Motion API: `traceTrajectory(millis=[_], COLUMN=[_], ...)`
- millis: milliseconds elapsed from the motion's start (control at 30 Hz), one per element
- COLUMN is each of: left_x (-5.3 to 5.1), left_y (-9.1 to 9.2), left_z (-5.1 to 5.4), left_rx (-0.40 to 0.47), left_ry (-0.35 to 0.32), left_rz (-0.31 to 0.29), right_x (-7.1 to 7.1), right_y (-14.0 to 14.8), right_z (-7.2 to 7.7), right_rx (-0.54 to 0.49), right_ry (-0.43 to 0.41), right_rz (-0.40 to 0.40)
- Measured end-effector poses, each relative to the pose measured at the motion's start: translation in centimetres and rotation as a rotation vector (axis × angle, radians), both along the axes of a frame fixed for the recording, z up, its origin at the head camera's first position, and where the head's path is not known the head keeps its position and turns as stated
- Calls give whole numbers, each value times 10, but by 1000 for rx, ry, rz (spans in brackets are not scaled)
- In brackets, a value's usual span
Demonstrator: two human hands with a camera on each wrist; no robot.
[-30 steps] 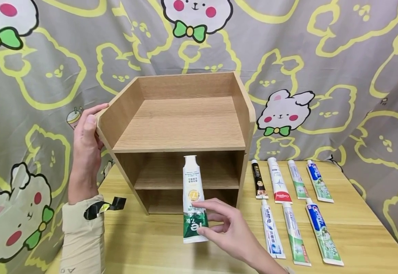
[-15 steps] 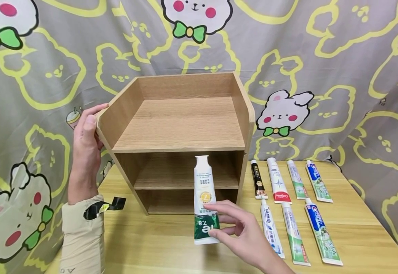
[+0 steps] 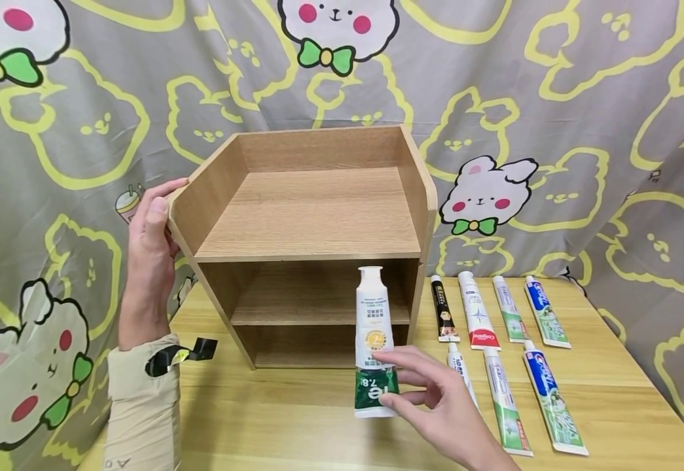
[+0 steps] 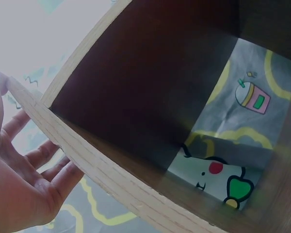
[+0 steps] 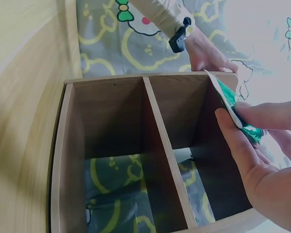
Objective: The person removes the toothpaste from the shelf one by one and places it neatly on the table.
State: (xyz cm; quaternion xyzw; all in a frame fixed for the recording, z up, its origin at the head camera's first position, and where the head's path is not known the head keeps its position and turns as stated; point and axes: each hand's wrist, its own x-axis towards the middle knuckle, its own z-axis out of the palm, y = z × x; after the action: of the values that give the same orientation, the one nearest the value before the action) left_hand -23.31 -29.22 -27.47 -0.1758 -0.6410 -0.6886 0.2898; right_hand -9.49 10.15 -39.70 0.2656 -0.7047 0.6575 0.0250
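A wooden shelf unit (image 3: pixel 312 219) stands on the table, with an open top tray and two compartments below. My left hand (image 3: pixel 153 242) grips its left side panel near the top edge; in the left wrist view the fingers (image 4: pixel 43 155) lie on the panel's outer side. In front of the compartments, my right hand (image 3: pixel 430 399) pinches a white and green toothpaste tube (image 3: pixel 373 314) by its green crimped end. The tube is held above the table, cap end up and toward the shelf. The right wrist view shows its green end (image 5: pixel 228 97) between thumb and fingers.
Several toothpaste tubes lie in two rows on the right of the table, among them a black one (image 3: pixel 444 311), a red-ended white one (image 3: pixel 478 314) and a blue and green one (image 3: pixel 554 399). A patterned grey curtain (image 3: pixel 589 131) hangs behind the table (image 3: pixel 247 418).
My right hand has moved to the right with the toothpaste tube, now covering part of the nearest front-row tube. The left hand keeps its place on the shelf unit.
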Motion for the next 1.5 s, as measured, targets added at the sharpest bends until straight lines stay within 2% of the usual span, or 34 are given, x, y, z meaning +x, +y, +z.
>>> traceTrajectory(millis=[100, 267, 533, 767, 933, 1267, 1333, 1500], left_x=[0, 0, 0, 0, 0, 0, 0, 0], left_y=[0, -1, -1, 1, 1, 1, 1, 1], left_z=[0, 0, 0, 0, 0, 1, 0, 1], left_rx=[-10, -13, -18, 2, 30, 37, 39, 30], left_ry=[1, 2, 2, 9, 7, 8, 5, -1], left_rz=[-3, -4, -5, -14, 1, -2, -1, 1], right_x=[2, 4, 5, 7, 10, 15, 17, 19], right_y=[6, 15, 25, 32, 38, 51, 54, 62], right_z=[1, -1, -2, -3, 0, 0, -1, -6], right_rx=[9, 23, 58, 82, 135, 201, 200, 182], right_ry=[-19, 5, -70, -61, -131, -242, -240, -162], right_rz=[-24, -56, -134, -174, -241, -303, -318, -324])
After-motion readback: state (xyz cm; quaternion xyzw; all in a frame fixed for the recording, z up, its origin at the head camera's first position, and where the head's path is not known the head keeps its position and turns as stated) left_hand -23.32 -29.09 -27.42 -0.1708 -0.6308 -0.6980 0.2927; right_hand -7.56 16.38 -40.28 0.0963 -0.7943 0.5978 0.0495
